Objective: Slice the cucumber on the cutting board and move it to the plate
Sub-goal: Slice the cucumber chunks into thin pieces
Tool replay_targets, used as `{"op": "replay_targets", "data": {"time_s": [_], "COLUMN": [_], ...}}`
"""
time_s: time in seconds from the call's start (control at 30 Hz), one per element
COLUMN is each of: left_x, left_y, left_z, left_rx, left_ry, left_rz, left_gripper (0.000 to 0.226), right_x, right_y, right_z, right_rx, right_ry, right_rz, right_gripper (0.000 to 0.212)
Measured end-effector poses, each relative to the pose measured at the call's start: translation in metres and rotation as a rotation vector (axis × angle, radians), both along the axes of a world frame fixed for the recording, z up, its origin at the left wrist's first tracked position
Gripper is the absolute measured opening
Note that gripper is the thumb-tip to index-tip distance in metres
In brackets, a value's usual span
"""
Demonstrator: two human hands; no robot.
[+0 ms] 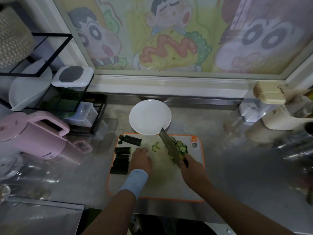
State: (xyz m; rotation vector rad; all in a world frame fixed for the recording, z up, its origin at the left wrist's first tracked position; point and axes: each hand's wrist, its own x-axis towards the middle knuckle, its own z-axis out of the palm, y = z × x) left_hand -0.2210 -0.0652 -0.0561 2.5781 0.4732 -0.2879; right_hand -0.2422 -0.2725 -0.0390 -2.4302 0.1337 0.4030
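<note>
My left hand (pixel 140 158) lies knuckles-up, fingers curled under; at its 3 o'clock my right hand (pixel 192 168) grips the knife (pixel 169 146) handle.

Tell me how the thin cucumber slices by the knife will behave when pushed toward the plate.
The cucumber slices look thin and freshly cut, so they'd probably cling to the knife or cutting board. Loosely piled, they'd likely scatter, not roll.

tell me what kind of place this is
Most likely a home kitchen worktop: a cutting board with cucumber pieces and a knife on it, a white plate just behind, and a pink electric kettle on the steel counter.
</note>
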Motion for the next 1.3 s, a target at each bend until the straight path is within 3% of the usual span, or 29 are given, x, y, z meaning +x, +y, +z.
{"op": "replay_targets", "data": {"time_s": [0.13,0.23,0.3,0.5,0.6,0.73,0.8,1.03,1.2,1.3], "left_x": [0.020,0.033,0.031,0.018,0.028,0.041,0.045,0.049,0.051,0.048], "left_y": [-0.016,-0.033,-0.048,-0.075,-0.070,-0.078,-0.085,-0.076,-0.065,-0.061], "left_z": [-0.005,-0.008,-0.015,-0.021,-0.018,-0.021,-0.028,-0.031,-0.020,-0.023], "left_rx": [-0.032,0.010,0.041,-0.381,-0.213,0.100,0.135,-0.200,-0.276,-0.169], "left_ry": [0.121,0.223,0.193,0.006,-0.088,-0.022,0.017,-0.145,-0.161,-0.095], "left_rz": [-0.113,-0.123,-0.186,-0.097,-0.147,-0.527,-0.623,-0.344,-0.038,-0.040], "left_gripper": [0.056,0.061,0.061,0.046,0.047,0.075,0.077,0.034,0.035,0.045], "right_x": [0.008,0.017,0.022,0.038,0.047,0.057,0.059,0.058,0.054,0.048], "right_y": [-0.010,-0.024,-0.033,-0.050,-0.057,-0.070,-0.077,-0.089,-0.084,-0.079], "right_z": [0.003,0.001,-0.001,-0.001,0.001,0.001,0.000,-0.008,-0.009,-0.012], "right_rx": [0.020,-0.015,-0.026,-0.077,-0.036,0.016,0.033,0.078,-0.013,-0.016], "right_ry": [-0.019,-0.022,-0.027,-0.044,-0.017,0.029,0.041,0.082,0.102,0.108], "right_rz": [-0.024,-0.029,-0.011,0.029,-0.037,-0.137,-0.131,-0.074,-0.010,0.029], "right_gripper": [0.017,0.016,0.016,0.018,0.015,0.019,0.021,0.018,0.022,0.022]}}
